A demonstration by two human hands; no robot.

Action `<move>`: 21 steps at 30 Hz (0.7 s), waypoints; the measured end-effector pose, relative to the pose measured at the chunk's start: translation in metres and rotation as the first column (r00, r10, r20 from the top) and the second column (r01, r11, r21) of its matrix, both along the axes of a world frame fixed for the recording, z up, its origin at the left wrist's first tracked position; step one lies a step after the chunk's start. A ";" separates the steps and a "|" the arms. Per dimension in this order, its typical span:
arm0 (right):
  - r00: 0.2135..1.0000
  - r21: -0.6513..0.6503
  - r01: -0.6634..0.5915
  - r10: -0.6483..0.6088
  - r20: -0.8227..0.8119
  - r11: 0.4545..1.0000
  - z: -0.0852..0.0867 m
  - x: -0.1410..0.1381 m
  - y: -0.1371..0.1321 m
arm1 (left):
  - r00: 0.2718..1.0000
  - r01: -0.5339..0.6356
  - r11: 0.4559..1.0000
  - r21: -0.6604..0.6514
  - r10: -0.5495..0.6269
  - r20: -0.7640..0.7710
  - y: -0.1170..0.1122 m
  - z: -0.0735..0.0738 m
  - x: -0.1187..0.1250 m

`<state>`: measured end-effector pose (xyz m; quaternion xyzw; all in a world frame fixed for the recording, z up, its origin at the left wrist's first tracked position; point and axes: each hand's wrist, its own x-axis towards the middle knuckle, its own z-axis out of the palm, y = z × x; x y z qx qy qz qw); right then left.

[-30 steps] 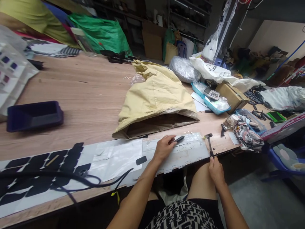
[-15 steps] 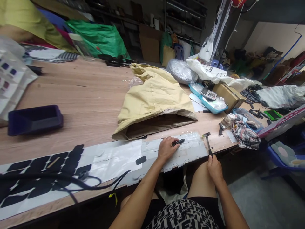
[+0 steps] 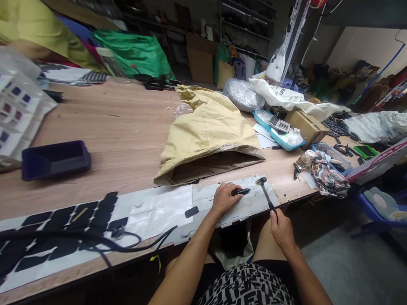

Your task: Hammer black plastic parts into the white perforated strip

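Observation:
My left hand point(image 3: 225, 196) is closed around a small black elongated piece point(image 3: 241, 192), whose exact kind I cannot make out. It rests on a pale grey board point(image 3: 206, 214) along the table's front edge. My right hand point(image 3: 281, 225) grips the dark handle of a small hammer point(image 3: 268, 197). The hammer's head is over the board, to the right of the black piece and apart from it. Left of my left hand, a single dark rounded patch point(image 3: 191, 212) lies on the board.
Behind the board lies a yellow cloth bag point(image 3: 210, 123), its mouth facing me. Black cables point(image 3: 104, 241) cross sheets of black pads at left. A dark purple tray point(image 3: 56, 160) stands further back. To the right are a jar point(image 3: 305, 159), a calculator point(image 3: 280, 124) and a blue basket point(image 3: 330, 153).
My right hand has brought the hammer left and slightly up, so its head is now over the board, nearer the black piece. My left hand keeps its hold; the view has shifted slightly.

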<state>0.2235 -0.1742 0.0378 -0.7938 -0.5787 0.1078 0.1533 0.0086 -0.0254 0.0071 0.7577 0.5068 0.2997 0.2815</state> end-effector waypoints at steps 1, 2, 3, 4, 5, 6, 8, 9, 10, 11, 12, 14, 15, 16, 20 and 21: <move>0.999 0.005 -0.019 0.019 0.028 1.000 0.000 -0.004 -0.002 | 1.000 0.000 1.000 -0.003 0.000 -0.001 0.000 0.000 0.000; 0.998 0.013 -0.038 0.037 0.053 0.999 0.000 -0.007 -0.003 | 1.000 -0.001 1.000 -0.008 0.001 0.000 0.000 0.000 0.000; 0.996 0.026 -0.059 0.057 0.073 0.998 0.000 -0.010 -0.005 | 1.000 -0.003 1.000 -0.014 0.003 0.001 0.000 0.000 0.000; 0.993 0.043 -0.079 0.075 0.087 0.996 0.000 -0.012 -0.006 | 1.000 -0.004 1.000 -0.020 0.005 0.004 0.000 0.000 0.000; 0.991 0.063 -0.099 0.093 0.096 0.993 0.000 -0.014 -0.007 | 1.000 -0.005 1.000 -0.026 0.005 0.006 0.000 0.000 0.000; 0.989 0.084 -0.117 0.108 0.100 0.990 0.000 -0.015 -0.007 | 1.000 -0.006 0.999 -0.033 0.006 0.007 0.000 0.000 0.000; 0.986 0.119 -0.141 0.129 0.106 0.983 -0.002 -0.016 -0.008 | 1.000 -0.006 0.999 -0.040 0.007 0.005 0.001 0.000 0.001; 0.984 0.126 -0.148 0.134 0.115 0.981 -0.002 -0.016 -0.007 | 1.000 -0.006 0.999 -0.042 0.006 0.003 0.001 0.000 0.001; 0.982 0.123 -0.152 0.136 0.129 0.981 -0.003 -0.016 -0.007 | 1.000 -0.007 0.999 -0.042 0.007 0.001 0.001 0.000 0.001; 0.980 0.112 -0.152 0.135 0.146 0.982 -0.004 -0.017 -0.006 | 1.000 -0.008 0.999 -0.042 0.008 0.000 0.001 0.000 0.001; 0.978 0.097 -0.150 0.133 0.163 0.984 -0.004 -0.017 -0.005 | 1.000 -0.010 0.999 -0.041 0.010 0.002 0.002 0.000 0.001; 0.975 0.076 -0.145 0.129 0.181 0.987 -0.003 -0.018 -0.005 | 1.000 -0.009 0.999 -0.039 0.009 0.006 0.002 0.000 0.001; 0.975 0.074 -0.145 0.130 0.179 0.987 -0.001 -0.019 -0.004 | 1.000 -0.006 0.999 -0.036 0.006 0.008 0.002 0.000 0.001; 0.976 0.076 -0.147 0.132 0.172 0.986 0.000 -0.020 -0.004 | 1.000 -0.004 0.999 -0.033 0.005 0.008 0.002 0.000 0.001; 0.977 0.076 -0.170 0.159 0.141 0.982 0.007 -0.028 -0.005 | 1.000 -0.010 0.999 -0.031 0.010 0.005 0.001 0.000 0.001; 0.976 0.064 -0.179 0.169 0.137 0.982 0.007 -0.029 -0.005 | 1.000 -0.013 0.999 -0.033 0.013 0.006 0.001 -0.001 0.001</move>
